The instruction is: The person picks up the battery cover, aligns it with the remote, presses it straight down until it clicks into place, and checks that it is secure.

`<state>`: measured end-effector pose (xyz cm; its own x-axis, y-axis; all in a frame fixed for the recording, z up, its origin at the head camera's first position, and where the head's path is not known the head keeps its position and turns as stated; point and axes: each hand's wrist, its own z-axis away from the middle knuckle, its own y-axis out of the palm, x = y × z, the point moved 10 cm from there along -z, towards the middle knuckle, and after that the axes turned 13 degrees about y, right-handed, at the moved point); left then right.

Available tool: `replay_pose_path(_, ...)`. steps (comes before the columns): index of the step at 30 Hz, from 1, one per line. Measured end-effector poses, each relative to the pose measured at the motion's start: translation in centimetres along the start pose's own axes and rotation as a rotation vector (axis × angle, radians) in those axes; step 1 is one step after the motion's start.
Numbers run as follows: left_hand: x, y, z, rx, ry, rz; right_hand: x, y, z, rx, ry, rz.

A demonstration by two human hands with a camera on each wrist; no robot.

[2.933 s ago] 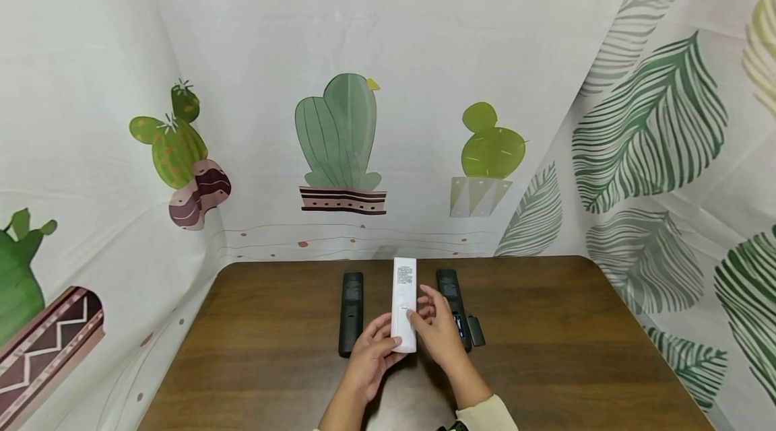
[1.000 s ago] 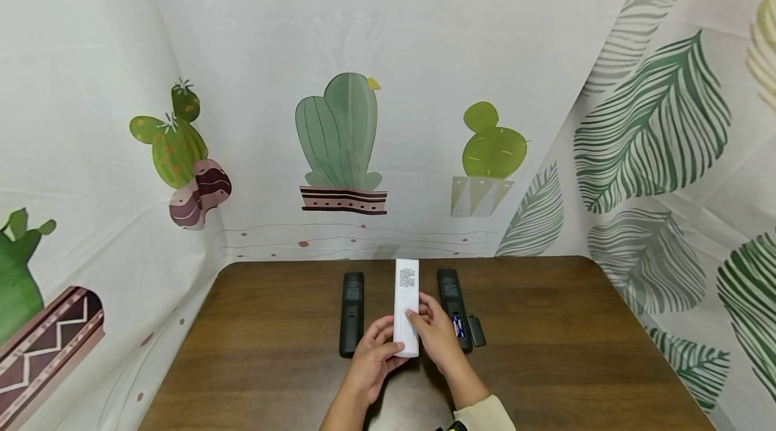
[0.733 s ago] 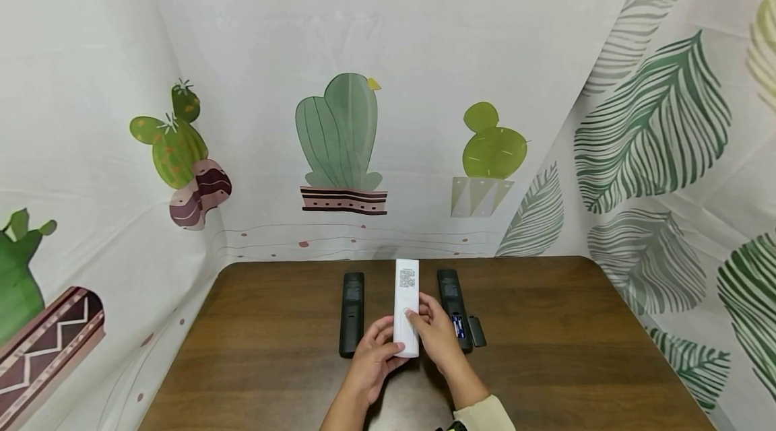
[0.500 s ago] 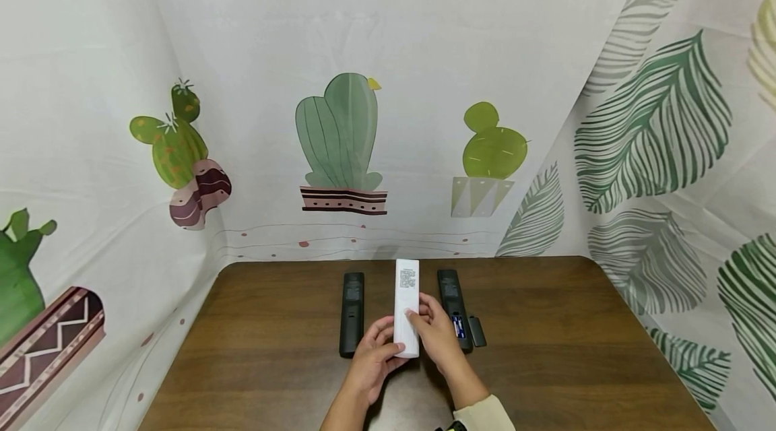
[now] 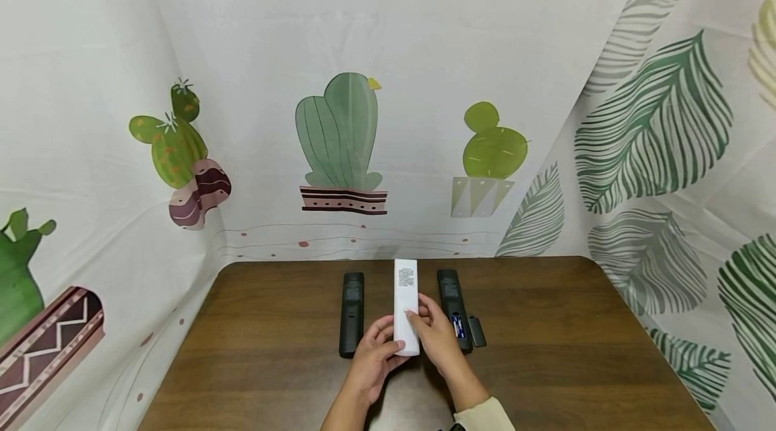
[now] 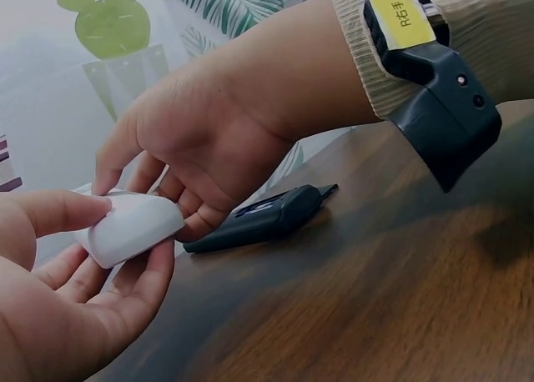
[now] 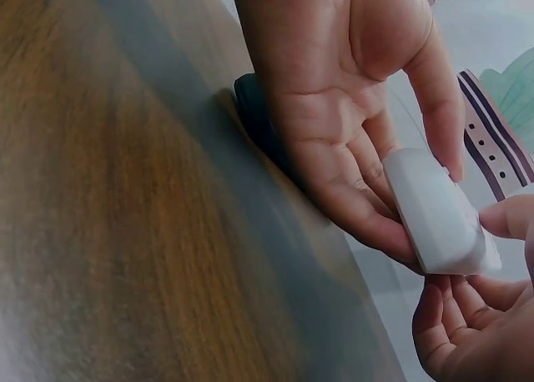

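A white remote control (image 5: 405, 283) is held upright over the table, its back with a printed label facing me. My left hand (image 5: 371, 360) grips its lower end, thumb on the near face and fingers curled beneath. My right hand (image 5: 440, 340) holds its right side, the thumb pressed on the middle of the back. In the left wrist view the rounded end of the white remote (image 6: 138, 228) sits between both hands. To the right lies a black remote (image 5: 450, 289) with its battery compartment uncovered and blue batteries (image 5: 458, 326) showing. Its dark battery cover (image 5: 477, 331) lies beside it.
Another black remote (image 5: 351, 313) lies back up on the left of the brown wooden table (image 5: 261, 343). A white cloth (image 5: 418, 47) printed with cacti hangs behind the table, and leaf-patterned cloth (image 5: 649, 128) hangs on the right.
Since the first frame the right thumb has stayed on the remote's back and the hands have shifted slightly. In the last half second the white remote has tilted very slightly; both grips stay the same.
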<state>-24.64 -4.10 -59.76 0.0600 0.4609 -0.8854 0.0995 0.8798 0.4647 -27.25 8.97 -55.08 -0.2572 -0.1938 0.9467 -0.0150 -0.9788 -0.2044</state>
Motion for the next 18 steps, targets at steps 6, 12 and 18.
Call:
replay_pose_path(6, -0.07, 0.05, 0.0, -0.002, 0.01, 0.006, -0.03, 0.11, 0.2, 0.02, 0.006, 0.008)
replay_pose_path(12, -0.22, 0.03, -0.02, -0.005, 0.014, -0.002, -0.05, 0.23, 0.28, 0.023, 0.0, 0.0)
replay_pose_path(18, -0.4, -0.08, -0.06, -0.015, 0.019, -0.02, -0.03, 0.26, 0.38, 0.031, -0.01, -0.009)
